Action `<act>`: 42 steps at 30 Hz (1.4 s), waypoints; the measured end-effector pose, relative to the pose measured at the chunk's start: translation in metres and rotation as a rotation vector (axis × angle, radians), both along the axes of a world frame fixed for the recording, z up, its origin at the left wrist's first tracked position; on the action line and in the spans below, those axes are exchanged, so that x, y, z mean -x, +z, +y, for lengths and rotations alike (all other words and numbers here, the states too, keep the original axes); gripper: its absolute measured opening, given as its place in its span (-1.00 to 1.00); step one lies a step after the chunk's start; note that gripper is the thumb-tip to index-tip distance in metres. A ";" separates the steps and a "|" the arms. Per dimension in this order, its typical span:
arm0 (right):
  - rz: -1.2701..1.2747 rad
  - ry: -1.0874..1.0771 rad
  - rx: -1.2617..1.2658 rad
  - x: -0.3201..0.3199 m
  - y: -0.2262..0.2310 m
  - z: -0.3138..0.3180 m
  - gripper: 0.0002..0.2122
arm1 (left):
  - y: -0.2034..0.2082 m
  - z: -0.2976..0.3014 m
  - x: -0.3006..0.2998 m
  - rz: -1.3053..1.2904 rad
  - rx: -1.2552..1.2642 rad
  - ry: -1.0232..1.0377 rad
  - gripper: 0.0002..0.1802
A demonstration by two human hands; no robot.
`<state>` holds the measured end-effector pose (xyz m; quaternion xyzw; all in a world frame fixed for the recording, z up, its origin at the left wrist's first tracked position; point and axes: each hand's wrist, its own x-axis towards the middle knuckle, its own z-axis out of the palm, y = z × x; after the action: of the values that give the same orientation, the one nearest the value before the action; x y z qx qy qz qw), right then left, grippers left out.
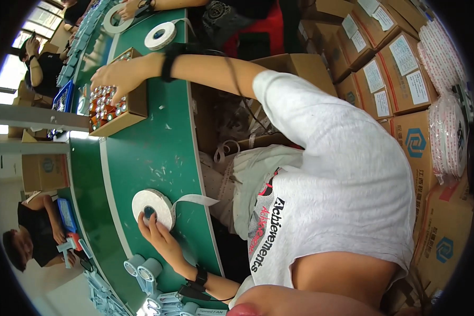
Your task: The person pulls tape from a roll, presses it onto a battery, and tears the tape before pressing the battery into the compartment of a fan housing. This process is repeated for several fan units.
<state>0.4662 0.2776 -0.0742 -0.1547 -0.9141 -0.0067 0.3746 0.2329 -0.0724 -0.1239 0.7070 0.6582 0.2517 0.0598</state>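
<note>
At the upper left, my right hand (122, 77) reaches over an open cardboard box (122, 122), fingers apart and lowered onto its contents. Several small orange cylinders with silver ends (104, 107), which look like battery cells, stand packed inside; my fingertips partly cover them. Lower down, my left hand (160, 239) has its fingers bent against a roll of white tape (160, 200) lying flat on the green table (168, 142). Its thumb and finger sit at the dark core of the roll. A loose tape end trails toward the table's near edge. Both wrists wear black bands.
Light-blue handheld fan parts (148, 271) lie beside my left forearm. Another white tape roll (160, 36) lies beyond the box, near a co-worker's arm (168, 4). Stacked cartons (405, 68) stand behind me. An open carton (300, 68) is beside the table. Other people sit across the line.
</note>
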 end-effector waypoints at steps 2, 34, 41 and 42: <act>-0.142 -0.031 0.042 0.055 0.009 0.010 -0.42 | 0.002 -0.008 0.009 -0.002 0.009 0.025 -0.71; -0.596 -0.501 0.077 0.186 -0.027 0.018 -0.43 | -0.012 -0.016 0.049 -0.063 -0.039 0.104 -0.74; -0.562 -0.611 0.038 0.190 -0.015 -0.027 -0.47 | -0.016 -0.035 0.066 -0.101 -0.072 0.129 -0.75; -0.561 -0.587 0.037 0.192 -0.015 -0.028 -0.47 | -0.015 -0.038 0.067 -0.097 -0.077 0.127 -0.75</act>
<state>0.2746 0.2496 -0.0893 -0.4082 -0.8978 -0.1389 0.0900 0.1659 -0.1103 -0.1389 0.6526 0.6879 0.3139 0.0485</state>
